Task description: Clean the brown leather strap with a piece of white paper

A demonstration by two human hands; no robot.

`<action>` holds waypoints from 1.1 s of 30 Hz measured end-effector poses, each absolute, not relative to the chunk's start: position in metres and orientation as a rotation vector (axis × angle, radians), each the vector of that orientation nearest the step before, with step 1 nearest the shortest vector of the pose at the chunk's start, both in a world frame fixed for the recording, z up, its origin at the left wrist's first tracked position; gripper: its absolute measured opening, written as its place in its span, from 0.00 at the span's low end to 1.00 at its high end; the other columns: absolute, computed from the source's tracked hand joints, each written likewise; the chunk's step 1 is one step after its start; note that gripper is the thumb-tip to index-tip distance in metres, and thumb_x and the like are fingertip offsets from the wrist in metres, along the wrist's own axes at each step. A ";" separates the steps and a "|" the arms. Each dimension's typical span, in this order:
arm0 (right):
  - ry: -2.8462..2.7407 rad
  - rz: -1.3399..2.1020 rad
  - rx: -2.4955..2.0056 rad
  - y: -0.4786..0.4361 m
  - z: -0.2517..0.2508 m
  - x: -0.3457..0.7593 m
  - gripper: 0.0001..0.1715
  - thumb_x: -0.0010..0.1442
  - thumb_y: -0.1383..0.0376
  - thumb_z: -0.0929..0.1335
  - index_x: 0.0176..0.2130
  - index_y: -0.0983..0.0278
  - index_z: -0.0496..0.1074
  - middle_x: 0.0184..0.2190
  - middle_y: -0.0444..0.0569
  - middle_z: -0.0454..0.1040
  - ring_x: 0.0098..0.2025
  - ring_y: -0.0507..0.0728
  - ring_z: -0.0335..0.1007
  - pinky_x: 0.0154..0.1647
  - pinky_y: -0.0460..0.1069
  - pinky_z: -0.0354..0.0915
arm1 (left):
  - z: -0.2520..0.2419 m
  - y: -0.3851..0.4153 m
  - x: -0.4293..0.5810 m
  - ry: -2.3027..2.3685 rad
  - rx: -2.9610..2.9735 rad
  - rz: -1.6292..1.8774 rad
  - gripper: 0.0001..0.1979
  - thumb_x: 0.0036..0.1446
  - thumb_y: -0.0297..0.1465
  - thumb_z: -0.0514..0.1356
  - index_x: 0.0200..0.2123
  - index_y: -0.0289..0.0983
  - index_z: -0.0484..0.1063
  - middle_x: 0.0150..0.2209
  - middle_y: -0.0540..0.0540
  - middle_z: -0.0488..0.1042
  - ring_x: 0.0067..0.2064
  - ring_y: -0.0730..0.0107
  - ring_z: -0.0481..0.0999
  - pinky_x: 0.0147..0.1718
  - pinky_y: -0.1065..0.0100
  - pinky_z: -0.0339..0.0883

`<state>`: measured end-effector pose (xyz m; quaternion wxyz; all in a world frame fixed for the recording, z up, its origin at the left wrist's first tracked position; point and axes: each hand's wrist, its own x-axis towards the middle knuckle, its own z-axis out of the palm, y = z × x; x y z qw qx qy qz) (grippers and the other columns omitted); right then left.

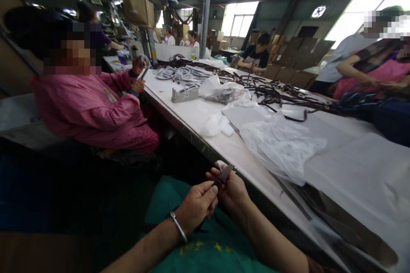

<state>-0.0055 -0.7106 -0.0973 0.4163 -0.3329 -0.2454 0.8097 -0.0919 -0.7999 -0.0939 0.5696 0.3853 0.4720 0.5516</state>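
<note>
L hand [196, 205] clamped on dk-brown flat strap [224, 173], far end across R hand [236, 191], can't tell if gripping; nr white-topped counter [188, 115].

A silver bangle [178, 226] accompanies a green garment [169, 193] with yellow markings [191, 247].

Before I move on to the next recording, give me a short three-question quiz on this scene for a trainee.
1. Is the metal bangle on the wrist of the left hand or the right hand?
2. True or false: the grey tape dispenser stands on the white table.
3. What does the left hand grip?
A) a cardboard box
B) a dark brown strip
C) a pair of scissors

Key
1. The left hand
2. True
3. B
</note>
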 end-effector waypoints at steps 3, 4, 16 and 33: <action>-0.552 2.015 -0.903 -0.709 -0.081 -0.006 0.14 0.56 0.61 0.71 0.42 0.64 0.71 0.21 0.44 0.76 0.27 0.58 0.78 0.24 0.47 0.70 | -0.095 -0.802 -0.091 1.201 0.929 1.268 0.24 0.57 0.52 0.58 0.27 0.36 0.64 0.19 0.54 0.61 0.17 0.80 0.56 0.15 0.75 0.49; -0.562 1.999 -0.912 -0.711 -0.078 -0.006 0.15 0.57 0.59 0.70 0.43 0.63 0.71 0.20 0.43 0.75 0.26 0.57 0.77 0.21 0.46 0.68 | -0.095 -0.802 -0.090 1.231 0.938 1.268 0.24 0.58 0.51 0.57 0.25 0.36 0.64 0.18 0.53 0.62 0.16 0.80 0.57 0.15 0.74 0.49; -0.862 1.860 -0.902 -0.727 -0.062 -0.009 0.19 0.56 0.53 0.69 0.24 0.62 0.64 0.15 0.41 0.66 0.17 0.51 0.63 0.10 0.43 0.52 | -0.096 -0.803 -0.087 1.221 0.930 1.278 0.22 0.58 0.49 0.57 0.27 0.35 0.68 0.16 0.53 0.62 0.15 0.80 0.56 0.14 0.73 0.47; -0.984 1.979 -0.842 -0.732 -0.087 -0.011 0.27 0.52 0.45 0.73 0.22 0.63 0.66 0.20 0.45 0.72 0.21 0.54 0.71 0.15 0.45 0.64 | -0.098 -0.804 -0.094 1.090 0.918 1.382 0.26 0.54 0.54 0.62 0.26 0.36 0.63 0.16 0.56 0.59 0.16 0.81 0.54 0.15 0.74 0.46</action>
